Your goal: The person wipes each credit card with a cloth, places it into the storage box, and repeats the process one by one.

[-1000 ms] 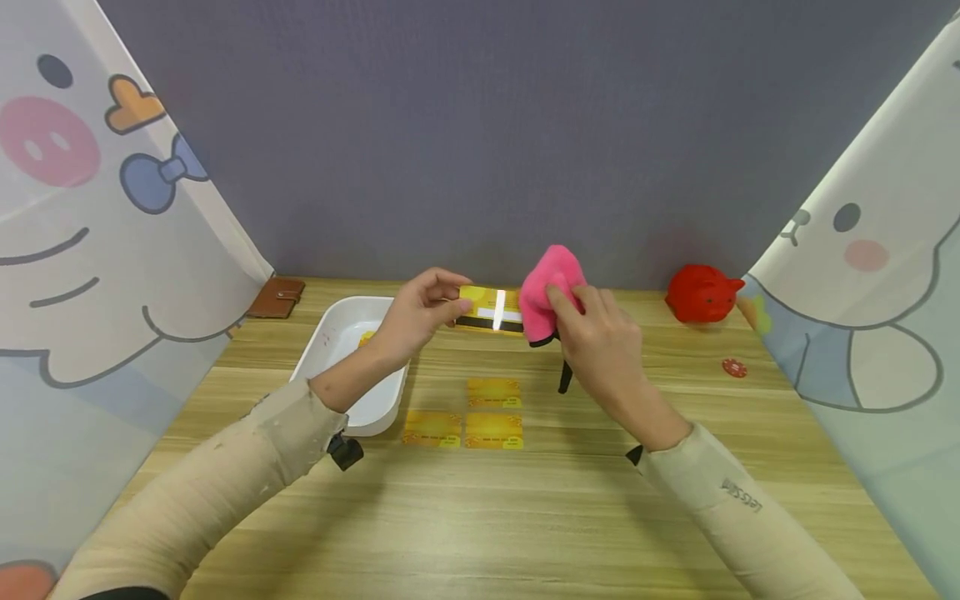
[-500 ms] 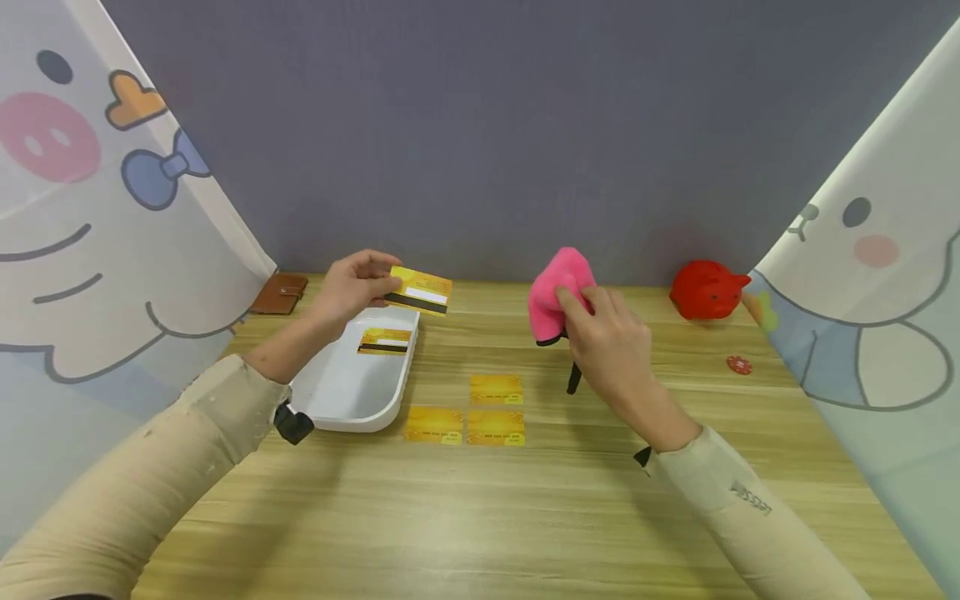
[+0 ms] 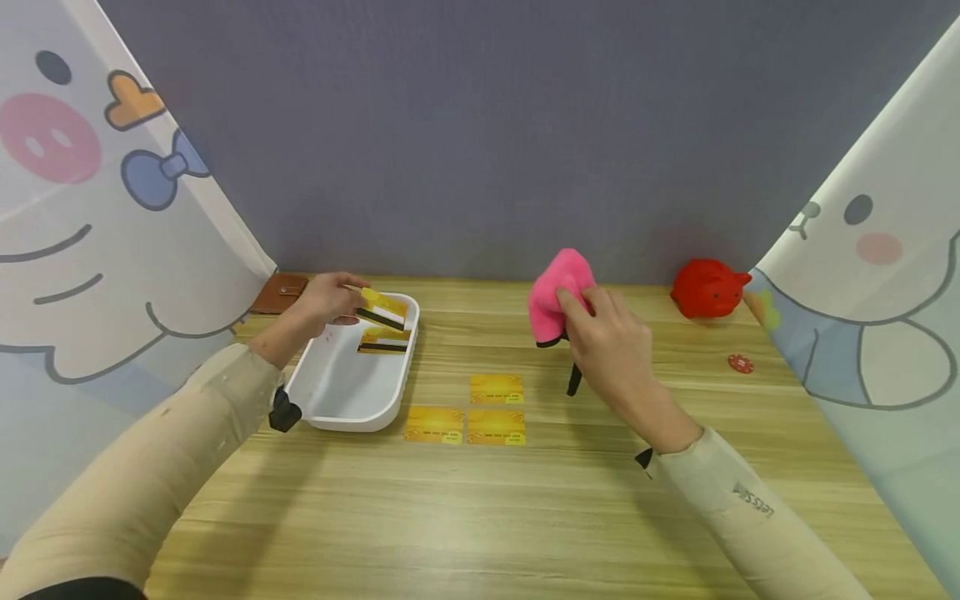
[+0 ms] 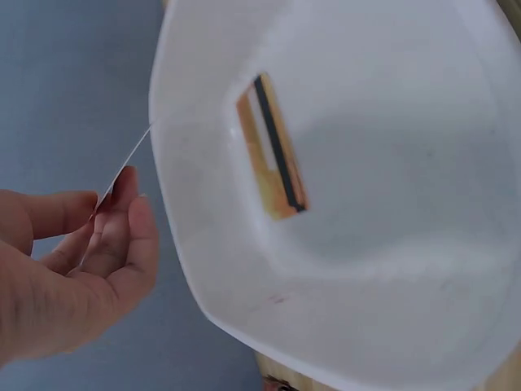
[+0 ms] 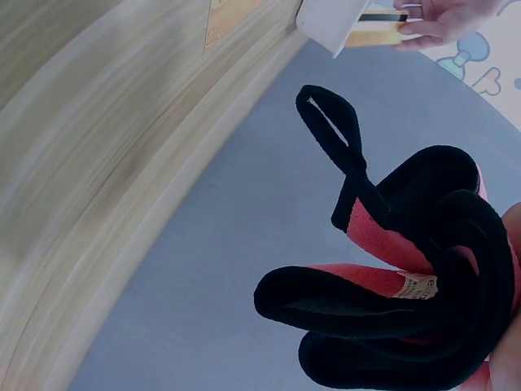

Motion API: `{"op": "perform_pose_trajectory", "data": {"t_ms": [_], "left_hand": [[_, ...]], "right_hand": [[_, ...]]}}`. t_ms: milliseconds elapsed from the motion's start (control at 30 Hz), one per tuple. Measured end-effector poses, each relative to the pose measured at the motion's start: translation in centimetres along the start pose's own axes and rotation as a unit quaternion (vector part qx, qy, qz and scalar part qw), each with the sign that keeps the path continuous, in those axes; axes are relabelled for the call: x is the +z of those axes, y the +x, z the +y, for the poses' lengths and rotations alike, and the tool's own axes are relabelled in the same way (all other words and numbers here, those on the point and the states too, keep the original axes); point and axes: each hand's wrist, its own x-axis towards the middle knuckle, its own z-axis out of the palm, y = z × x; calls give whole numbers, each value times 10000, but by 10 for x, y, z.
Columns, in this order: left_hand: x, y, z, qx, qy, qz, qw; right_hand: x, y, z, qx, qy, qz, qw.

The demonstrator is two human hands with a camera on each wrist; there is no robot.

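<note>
My left hand [image 3: 327, 298] pinches a gold bank card [image 3: 387, 310] by its left end, over the far end of the white tray [image 3: 341, 387]. The card's dark stripe and white strip face up. Inside the tray lies another gold card [image 3: 384, 342], which in the left wrist view is the striped card [image 4: 273, 151] near the tray wall. From that side the held card shows almost edge-on between thumb and fingers. Raised above the table, my right hand [image 3: 611, 333] grips a bunched pink cloth [image 3: 557, 292]. Its black edging and hanging loop [image 5: 330, 118] show in the right wrist view.
Three gold cards lie face up mid-table, among them one at the front right [image 3: 496, 427]. A brown wallet [image 3: 279, 293] sits behind the tray. Far right are a red piggy bank [image 3: 707, 288] and a red chip [image 3: 740, 363]. A grey panel [image 3: 480, 142] stands behind.
My left hand has carried the card away from the pink cloth, leftward and then down over the tray. My right hand, still gripping the cloth, has shifted slightly right.
</note>
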Motion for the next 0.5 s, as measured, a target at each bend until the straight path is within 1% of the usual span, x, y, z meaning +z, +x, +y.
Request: {"op": "perform_pose_trajectory", "data": {"t_ms": [167,333,500], "left_hand": [[0,8,-10,-211,174,-154,9995],[5,11,-14,-256,312,-95,9991],[8,14,-18,-325,327,-78,9989]], "right_hand": [[0,0,0,-21,-64,-2,10000],[0,0,-1,-26,-56,-34,10000],[0,0,-1,-19,-54,-39,10000]]}}
